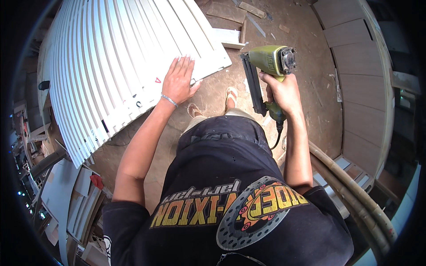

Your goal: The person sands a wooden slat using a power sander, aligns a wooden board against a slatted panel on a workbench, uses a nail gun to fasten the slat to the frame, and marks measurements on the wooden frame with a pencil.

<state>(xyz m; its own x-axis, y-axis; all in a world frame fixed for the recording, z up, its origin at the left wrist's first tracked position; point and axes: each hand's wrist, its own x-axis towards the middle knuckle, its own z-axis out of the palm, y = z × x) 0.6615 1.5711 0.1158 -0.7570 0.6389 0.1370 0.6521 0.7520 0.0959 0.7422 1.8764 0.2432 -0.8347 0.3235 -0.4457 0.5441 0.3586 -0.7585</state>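
Note:
My left hand lies flat, fingers spread, on the near corner of a large white slatted panel that fills the upper left. A thin bracelet sits on that wrist. My right hand grips the handle of a green pneumatic nail gun, held upright to the right of the panel, its black magazine pointing down. A black hose runs from the handle's base. My feet in sandals show on the dirt floor between the two hands.
Brown wooden panels stand along the right. Bamboo poles lean at the lower right. Wood offcuts lie on the floor at the top. Stacked white boards sit at the lower left.

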